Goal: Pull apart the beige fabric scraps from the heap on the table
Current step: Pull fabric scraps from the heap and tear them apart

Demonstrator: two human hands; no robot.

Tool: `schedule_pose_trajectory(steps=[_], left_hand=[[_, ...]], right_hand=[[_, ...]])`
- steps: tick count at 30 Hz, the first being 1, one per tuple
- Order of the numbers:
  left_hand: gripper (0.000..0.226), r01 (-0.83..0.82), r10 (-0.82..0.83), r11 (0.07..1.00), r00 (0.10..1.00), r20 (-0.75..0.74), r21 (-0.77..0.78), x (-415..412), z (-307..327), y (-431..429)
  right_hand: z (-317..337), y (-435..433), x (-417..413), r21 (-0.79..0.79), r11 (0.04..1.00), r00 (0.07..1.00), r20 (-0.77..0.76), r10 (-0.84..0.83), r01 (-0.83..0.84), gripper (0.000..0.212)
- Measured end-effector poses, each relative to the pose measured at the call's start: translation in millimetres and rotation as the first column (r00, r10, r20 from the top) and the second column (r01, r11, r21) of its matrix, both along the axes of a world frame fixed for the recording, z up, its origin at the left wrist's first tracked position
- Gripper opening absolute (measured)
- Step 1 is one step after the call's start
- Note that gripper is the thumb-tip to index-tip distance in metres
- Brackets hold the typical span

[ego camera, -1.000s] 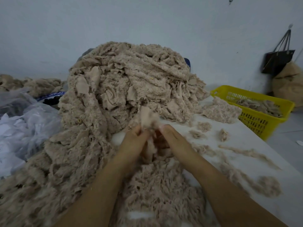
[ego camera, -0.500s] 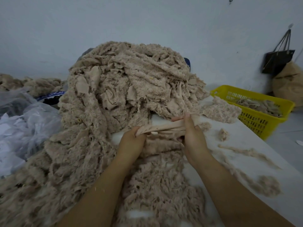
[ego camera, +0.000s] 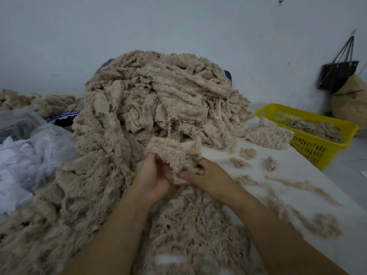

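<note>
As left hand [ego camera: 153, 175] grips, scrap [ego camera: 172, 151] bunches above.

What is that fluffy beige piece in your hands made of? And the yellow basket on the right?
The beige scrap, gripped by left hand and right hand, looks like fleece, probably synthetic: shaggy matte pile, smooth backing at its upturned corner. The yellow basket looks like moulded plastic: uniform colour, regular slotted wall.

Two arms in view. The left hand [ego camera: 153, 178] and the right hand [ego camera: 211, 178] are bare. Both forearms [ego camera: 111, 235] are bare from the wrist to the lower edge of the view. One pale fleck of lint [ego camera: 106, 225] sits on the left forearm. Fingernails too blurred to assess.
</note>
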State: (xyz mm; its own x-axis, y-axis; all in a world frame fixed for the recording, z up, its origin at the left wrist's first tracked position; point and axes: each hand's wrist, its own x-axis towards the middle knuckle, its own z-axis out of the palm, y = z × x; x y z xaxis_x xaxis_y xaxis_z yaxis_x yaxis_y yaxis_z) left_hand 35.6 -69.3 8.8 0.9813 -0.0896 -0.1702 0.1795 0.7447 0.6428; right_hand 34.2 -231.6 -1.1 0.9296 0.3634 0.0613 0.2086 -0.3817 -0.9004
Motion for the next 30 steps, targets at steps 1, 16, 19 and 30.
schedule_pose_trajectory(steps=[1,16,19,30], left_hand=[[0.040,-0.009,0.009,1.000,1.000,0.002,-0.016,1,0,0],[0.038,-0.180,0.202,0.934,0.979,0.041,-0.308,12,-5,18],[0.039,-0.167,0.173,0.956,0.985,0.004,-0.242,11,-6,17],[0.037,-0.188,0.191,0.967,0.982,0.001,-0.173,11,-6,14]], right_hand=[[-1,1,2,-0.103,0.994,0.999,0.048,-0.014,0.019,0.023],[7,-10,6,0.331,0.915,0.966,0.034,-0.257,0.232,0.054],[6,-15,10,0.430,0.826,0.926,-0.076,-0.370,0.365,0.049],[3,-17,12,0.597,0.589,0.818,-0.222,-0.530,0.544,0.042]])
